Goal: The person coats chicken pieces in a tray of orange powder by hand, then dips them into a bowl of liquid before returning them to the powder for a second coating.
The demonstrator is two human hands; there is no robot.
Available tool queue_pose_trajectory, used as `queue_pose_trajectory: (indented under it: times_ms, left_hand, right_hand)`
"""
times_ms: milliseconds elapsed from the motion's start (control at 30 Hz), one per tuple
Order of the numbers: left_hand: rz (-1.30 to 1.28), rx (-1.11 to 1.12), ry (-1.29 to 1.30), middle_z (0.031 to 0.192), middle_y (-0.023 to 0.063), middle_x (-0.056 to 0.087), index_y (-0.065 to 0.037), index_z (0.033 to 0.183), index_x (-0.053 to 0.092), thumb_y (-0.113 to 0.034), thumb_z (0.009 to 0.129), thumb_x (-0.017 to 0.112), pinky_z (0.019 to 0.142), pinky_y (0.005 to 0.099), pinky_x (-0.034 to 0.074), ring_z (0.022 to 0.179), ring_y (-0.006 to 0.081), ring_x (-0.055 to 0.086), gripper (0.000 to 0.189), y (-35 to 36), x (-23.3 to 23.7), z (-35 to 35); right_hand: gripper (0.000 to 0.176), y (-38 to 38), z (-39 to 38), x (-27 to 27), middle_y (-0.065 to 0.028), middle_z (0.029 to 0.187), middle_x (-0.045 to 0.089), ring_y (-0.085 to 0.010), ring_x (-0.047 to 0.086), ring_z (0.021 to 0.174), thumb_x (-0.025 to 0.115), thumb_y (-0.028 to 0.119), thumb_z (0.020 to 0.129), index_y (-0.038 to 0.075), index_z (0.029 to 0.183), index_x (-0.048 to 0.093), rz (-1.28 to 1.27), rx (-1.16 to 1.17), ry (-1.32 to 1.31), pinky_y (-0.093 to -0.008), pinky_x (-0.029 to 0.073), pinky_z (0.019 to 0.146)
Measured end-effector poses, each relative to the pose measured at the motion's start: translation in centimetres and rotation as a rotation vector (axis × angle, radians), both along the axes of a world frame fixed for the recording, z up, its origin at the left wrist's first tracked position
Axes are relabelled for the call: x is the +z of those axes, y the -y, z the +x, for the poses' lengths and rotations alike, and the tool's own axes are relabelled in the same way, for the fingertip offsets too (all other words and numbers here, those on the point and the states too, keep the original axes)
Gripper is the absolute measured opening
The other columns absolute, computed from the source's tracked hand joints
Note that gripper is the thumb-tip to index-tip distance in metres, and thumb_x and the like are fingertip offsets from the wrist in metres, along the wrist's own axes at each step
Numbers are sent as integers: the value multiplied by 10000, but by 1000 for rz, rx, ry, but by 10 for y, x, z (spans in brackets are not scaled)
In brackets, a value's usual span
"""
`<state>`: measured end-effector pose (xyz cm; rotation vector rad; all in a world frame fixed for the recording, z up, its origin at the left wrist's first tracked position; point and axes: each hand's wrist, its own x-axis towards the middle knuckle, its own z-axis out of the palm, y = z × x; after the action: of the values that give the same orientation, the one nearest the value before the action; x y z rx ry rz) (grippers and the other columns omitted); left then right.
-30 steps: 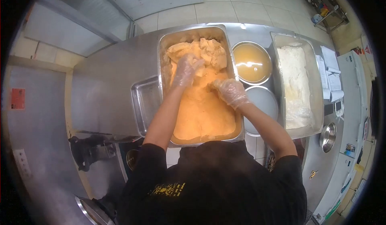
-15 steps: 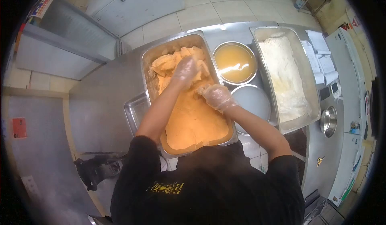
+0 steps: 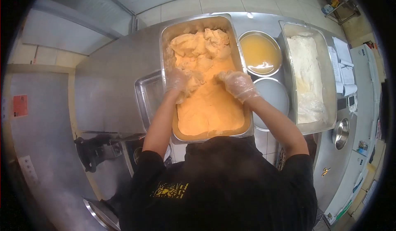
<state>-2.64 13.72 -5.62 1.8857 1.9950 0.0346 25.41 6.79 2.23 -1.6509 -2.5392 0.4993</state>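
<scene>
A deep metal tray (image 3: 164, 35) holds orange powder (image 3: 210, 111), with coated lumpy pieces (image 3: 202, 43) heaped at its far end. My left hand (image 3: 177, 81), in a clear plastic glove, is closed on a coated piece (image 3: 193, 82) at the tray's left side. My right hand (image 3: 239, 86), gloved too, is at the right side over the powder, its fingers curled. Orange powder clings around its fingertips, and whatever they may grip is hidden.
Right of the tray are a bowl of yellow liquid (image 3: 260, 53), a grey round lid or bowl (image 3: 271, 101) and a metal tray of white powder (image 3: 305, 74). Farther right are papers (image 3: 344, 62), a small metal bowl (image 3: 341, 134) and scissors (image 3: 325, 172). An empty-looking tray (image 3: 148, 97) sits left.
My left hand has come down from the heap to the tray's left side with a piece. My right hand stays by the right side. The view has shifted, and the trays appear higher and farther right.
</scene>
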Motion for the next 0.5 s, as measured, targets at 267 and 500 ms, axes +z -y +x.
queue_pose_trajectory:
  times_ms: [267,500]
  left_hand:
    - [132,-163,12,1057,272,729,42,1112,710,-342,937,725,904,488,562,1034,437,704,422,14,15,16]
    - [309,-130,94,997,266,718,52,1058,696,-293,961,691,866,485,561,955,420,707,358,11,-42,10]
  right_hand:
    - [219,-6,-5,2,-193,1064,724,-371,743,973,517,86,997,92,1172,648,-41,-35,-1,-477,594,826]
    - [204,-14,-19,-16,-200,946,746,-362,755,935,510,140,1021,83,1136,668,-51,-49,96,-479,594,777]
